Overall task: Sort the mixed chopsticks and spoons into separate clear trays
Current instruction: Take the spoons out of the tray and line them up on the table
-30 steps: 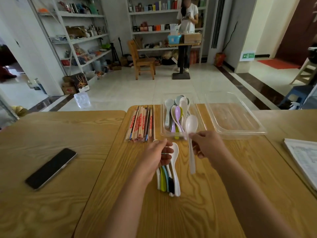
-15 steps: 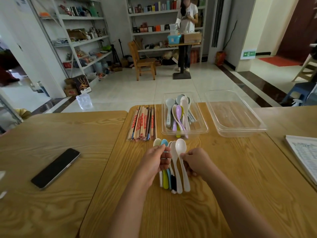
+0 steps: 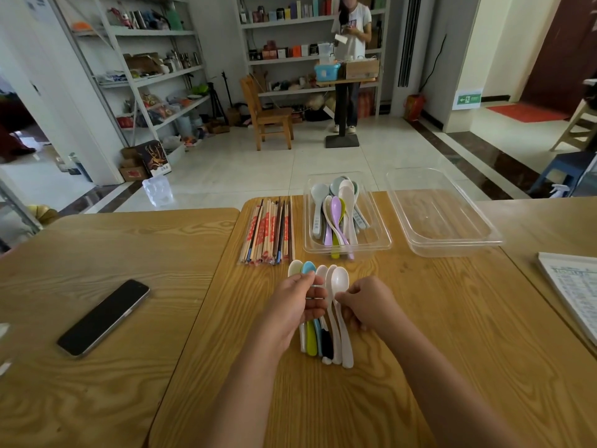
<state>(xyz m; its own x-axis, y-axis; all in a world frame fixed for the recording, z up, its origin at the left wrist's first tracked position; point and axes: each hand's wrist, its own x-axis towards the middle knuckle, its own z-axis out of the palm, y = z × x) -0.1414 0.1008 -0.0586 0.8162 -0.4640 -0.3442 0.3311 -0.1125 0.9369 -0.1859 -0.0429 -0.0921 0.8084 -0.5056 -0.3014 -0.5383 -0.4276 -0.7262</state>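
Left hand [image 3: 300, 305]: fingers curled over a row of loose spoons [image 3: 311, 342] lying side by side on the wooden surface [image 3: 436, 350], gripping them across the handles. Bowls point away from the person; the cream and blue bowls show beyond the fingertips.

Right hand [image 3: 365, 302]: closed, pinching the handle of a white spoon [image 3: 340, 281] at the right edge of that row. The spoon lies against its neighbours, handle end touching the surface.

Chopsticks [image 3: 268, 231]: one bundle laid flat on the surface, just beyond and to the left of the loose spoons, lengthwise away from the person.

First clear tray [image 3: 376, 245]: just right of the chopsticks, holding mixed spoons [image 3: 336, 215] in grey, white, purple and yellow-green.

Second clear tray [image 3: 452, 248]: further right, apart from the first.

Other items: a dark phone [image 3: 103, 318] face up on the adjoining surface to the left; printed sheets [image 3: 571, 286] at the right edge.
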